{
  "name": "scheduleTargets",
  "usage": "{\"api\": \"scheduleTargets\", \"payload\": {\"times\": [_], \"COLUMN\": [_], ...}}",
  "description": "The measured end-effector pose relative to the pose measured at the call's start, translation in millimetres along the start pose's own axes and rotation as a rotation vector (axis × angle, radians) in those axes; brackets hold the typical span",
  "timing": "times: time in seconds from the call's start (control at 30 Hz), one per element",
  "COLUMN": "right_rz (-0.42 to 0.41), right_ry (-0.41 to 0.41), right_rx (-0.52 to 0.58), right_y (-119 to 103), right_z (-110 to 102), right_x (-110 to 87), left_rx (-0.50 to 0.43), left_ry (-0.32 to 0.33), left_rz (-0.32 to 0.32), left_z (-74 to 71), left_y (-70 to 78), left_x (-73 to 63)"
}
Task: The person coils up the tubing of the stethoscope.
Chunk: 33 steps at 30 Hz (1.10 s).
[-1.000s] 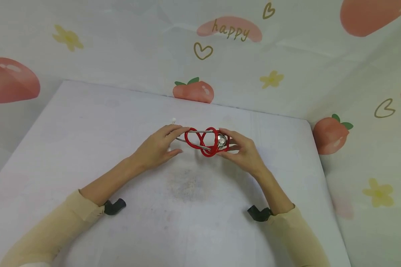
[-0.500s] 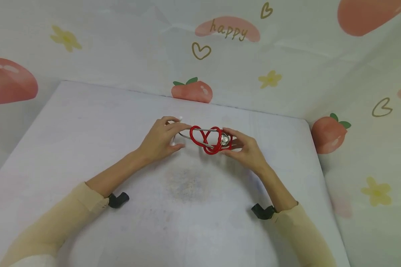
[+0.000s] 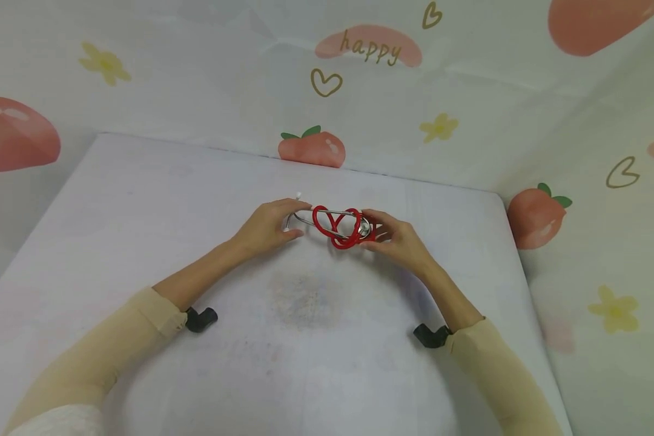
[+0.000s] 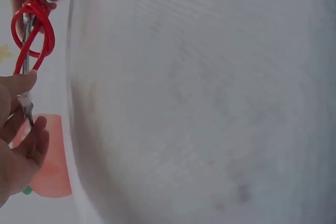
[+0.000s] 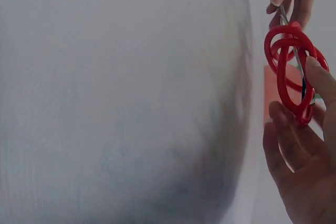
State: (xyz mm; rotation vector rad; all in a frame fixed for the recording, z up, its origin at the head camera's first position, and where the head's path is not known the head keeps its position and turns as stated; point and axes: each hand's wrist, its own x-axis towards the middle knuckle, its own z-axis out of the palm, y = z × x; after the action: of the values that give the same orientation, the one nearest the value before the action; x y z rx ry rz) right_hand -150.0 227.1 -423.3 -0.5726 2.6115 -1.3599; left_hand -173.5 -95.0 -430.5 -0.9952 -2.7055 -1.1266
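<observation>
A stethoscope point(image 3: 344, 244) with red tubing, looped and crossed on itself, is held between both hands over the white table. My left hand point(image 3: 263, 229) grips its metal ear tubes at the left end, fingers above and thumb below. A white eartip point(image 3: 298, 195) sticks up past those fingers. At the other end my right hand point(image 3: 402, 239) holds the bundled tubing, beside the round metal chest piece point(image 3: 364, 227). In the right wrist view, the thumb and fingers of that hand close around the red loops point(image 5: 282, 77). The left wrist view shows the metal tubes between the left fingers.
The white table point(image 3: 305, 369) has a greyish smudge below the hands. Behind it and on the right hangs a pale backdrop point(image 3: 223, 79) printed with peaches, flowers and hearts. Black angled pieces point(image 3: 201, 320) stick out at both sleeve cuffs.
The left hand has moved right, its raised fingers now settled together over the ear tubes. The stethoscope shifted slightly right, its loops keeping their shape. The right hand stays on the tubing end.
</observation>
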Motion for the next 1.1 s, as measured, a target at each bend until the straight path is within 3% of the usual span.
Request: {"api": "scheduleTargets", "payload": {"times": [0.27, 0.5, 0.73, 1.1], "right_rz": [0.078, 0.067, 0.047, 0.052], "right_ry": [-0.062, -0.081, -0.096, -0.075], "right_rx": [-0.079, -0.110, -0.066, -0.143], "right_y": [7.1, 11.1, 15.3, 16.7], "right_z": [2.4, 1.6, 2.3, 0.9], "right_x": [5.4, 7.0, 7.2, 5.5], "left_rx": [-0.092, -0.107, -0.163, -0.231], "left_ry": [-0.056, -0.085, -0.083, -0.114], "left_rz": [-0.072, -0.112, -0.145, -0.139], "left_z": [3.6, 5.5, 4.9, 2.7], "left_y": [-6.4, -10.8, -14.5, -16.7], "left_x": [1.5, 2.9, 1.3, -1.8]}}
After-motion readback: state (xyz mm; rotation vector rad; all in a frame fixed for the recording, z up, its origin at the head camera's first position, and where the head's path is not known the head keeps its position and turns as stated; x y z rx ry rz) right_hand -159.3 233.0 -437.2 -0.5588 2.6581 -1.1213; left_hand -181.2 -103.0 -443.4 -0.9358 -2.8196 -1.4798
